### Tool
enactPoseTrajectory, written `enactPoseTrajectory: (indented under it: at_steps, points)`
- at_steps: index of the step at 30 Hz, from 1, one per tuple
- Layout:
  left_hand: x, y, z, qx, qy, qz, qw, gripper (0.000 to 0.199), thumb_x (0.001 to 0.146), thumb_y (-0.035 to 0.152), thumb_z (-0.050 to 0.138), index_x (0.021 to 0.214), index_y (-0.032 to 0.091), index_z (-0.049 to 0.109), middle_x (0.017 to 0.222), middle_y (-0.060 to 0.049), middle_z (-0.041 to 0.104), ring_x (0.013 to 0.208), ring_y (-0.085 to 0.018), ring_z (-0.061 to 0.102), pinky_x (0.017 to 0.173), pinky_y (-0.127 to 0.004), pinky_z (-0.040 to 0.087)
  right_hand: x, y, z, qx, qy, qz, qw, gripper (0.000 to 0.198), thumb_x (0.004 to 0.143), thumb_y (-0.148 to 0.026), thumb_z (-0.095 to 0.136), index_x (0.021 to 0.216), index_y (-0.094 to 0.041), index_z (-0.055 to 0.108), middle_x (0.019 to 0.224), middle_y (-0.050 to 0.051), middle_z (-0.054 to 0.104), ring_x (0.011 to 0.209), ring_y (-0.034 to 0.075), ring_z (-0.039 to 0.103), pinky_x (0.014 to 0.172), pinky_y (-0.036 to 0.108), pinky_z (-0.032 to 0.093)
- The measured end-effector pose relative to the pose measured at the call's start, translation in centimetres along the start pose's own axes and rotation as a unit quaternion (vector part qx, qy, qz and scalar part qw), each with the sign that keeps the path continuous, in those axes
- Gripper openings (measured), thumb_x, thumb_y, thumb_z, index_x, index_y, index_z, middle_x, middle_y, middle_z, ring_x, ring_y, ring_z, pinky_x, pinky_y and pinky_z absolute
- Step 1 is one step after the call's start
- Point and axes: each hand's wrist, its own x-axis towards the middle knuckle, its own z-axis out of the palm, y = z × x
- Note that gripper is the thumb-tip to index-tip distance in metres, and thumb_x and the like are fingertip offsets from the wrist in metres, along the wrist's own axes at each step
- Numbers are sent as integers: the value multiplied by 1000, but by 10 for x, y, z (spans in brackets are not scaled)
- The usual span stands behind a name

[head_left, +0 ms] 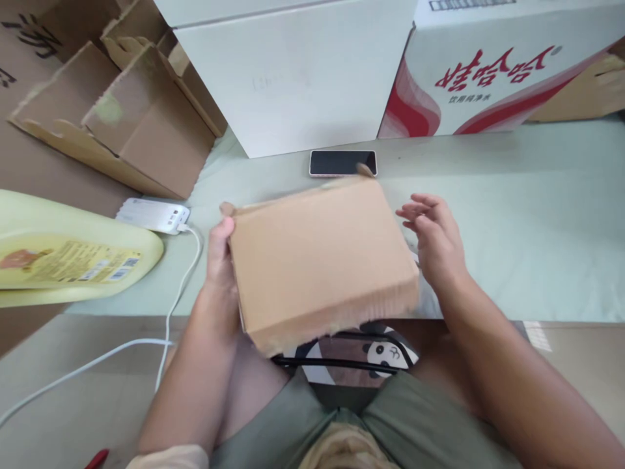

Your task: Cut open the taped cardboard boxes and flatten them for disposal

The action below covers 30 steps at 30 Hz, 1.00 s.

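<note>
A brown cardboard box point(322, 254) is tilted above the front edge of the table, its broad plain side turned up toward me. My left hand point(222, 251) grips its left edge, with the thumb near the upper left corner and the other fingers hidden behind the cardboard. Just off the box's right side is my right hand point(432, 238), its fingers loosely curled and apart, and nothing shows in it. The box's near edge looks rough and slightly blurred.
A phone point(343, 163) lies beyond the box, before a white carton point(297, 78) and a red-and-white carton point(488, 78). At left are folded cardboard boxes point(146, 117), a white power bank point(153, 215) with a cable point(183, 286), and a yellow jug point(73, 251).
</note>
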Motion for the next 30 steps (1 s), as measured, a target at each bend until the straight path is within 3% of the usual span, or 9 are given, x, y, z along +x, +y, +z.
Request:
enactPoseTrajectory:
  at_steps: [4, 6, 9, 12, 19, 22, 24, 27, 30]
  points:
    - [12, 4, -5, -42, 68, 79, 994, 35, 79, 53, 75, 83, 21, 64, 73, -1, 73, 109, -29, 72, 100, -39, 59, -2, -12, 4, -12, -118, -21, 993, 40, 90, -48, 64, 124, -29, 57, 126, 9, 68, 117, 30, 66, 103, 54, 52]
    - [14, 4, -6, -38, 83, 105, 990, 35, 78, 53, 77, 80, 21, 61, 73, 0, 73, 112, -28, 71, 101, -36, 58, -3, -17, 7, -61, -141, -56, 987, 51, 86, -48, 69, 131, -28, 55, 133, 11, 66, 121, 31, 64, 104, 53, 51]
    - [11, 2, -2, -26, 61, 29, 997, 46, 73, 63, 77, 86, 21, 65, 77, -4, 75, 116, -33, 70, 99, -40, 60, -5, -21, 10, -120, -137, -94, 979, 67, 76, -51, 78, 134, -27, 53, 135, 13, 65, 123, 35, 62, 100, 54, 53]
    - [7, -1, 1, -30, 40, -45, 998, 52, 71, 67, 73, 93, 20, 68, 74, -6, 76, 114, -36, 71, 95, -43, 61, -7, -22, 13, -127, -125, -107, 978, 70, 72, -56, 78, 132, -26, 55, 129, 14, 67, 119, 38, 64, 96, 56, 54]
    - [6, 3, 3, -40, 75, -43, 995, 47, 81, 64, 63, 95, 19, 68, 73, -3, 75, 92, -27, 74, 84, -35, 61, -8, -27, 9, -97, -33, -69, 992, 35, 87, -48, 68, 116, -29, 61, 114, 9, 70, 108, 33, 68, 94, 53, 55]
    - [7, 4, 6, -46, 105, -13, 993, 48, 82, 65, 61, 95, 19, 69, 79, -4, 76, 92, -27, 72, 81, -34, 59, -8, -28, 8, -66, 71, -64, 993, 31, 93, -49, 62, 116, -30, 58, 113, 9, 67, 108, 32, 67, 95, 53, 54]
    - [9, 2, 8, -57, 116, 26, 991, 47, 81, 63, 62, 95, 19, 69, 83, -3, 77, 91, -25, 71, 81, -33, 58, -11, -29, 10, -100, 123, -105, 982, 24, 94, -46, 61, 110, -29, 59, 108, 9, 65, 106, 31, 66, 94, 53, 54]
    - [10, -6, 11, -77, 99, 75, 989, 46, 81, 61, 64, 98, 19, 70, 91, -2, 78, 93, -23, 70, 84, -30, 56, -20, -35, 22, -182, 48, -224, 956, 10, 96, -39, 57, 94, -30, 61, 92, 7, 68, 97, 31, 66, 93, 55, 52]
    - [7, -15, 18, -91, 103, 92, 986, 47, 76, 62, 67, 97, 20, 70, 101, -4, 78, 105, -25, 68, 85, -31, 56, -34, -38, 42, -240, -85, -289, 923, 21, 93, -43, 60, 107, -29, 65, 106, 10, 73, 109, 35, 65, 99, 58, 49]
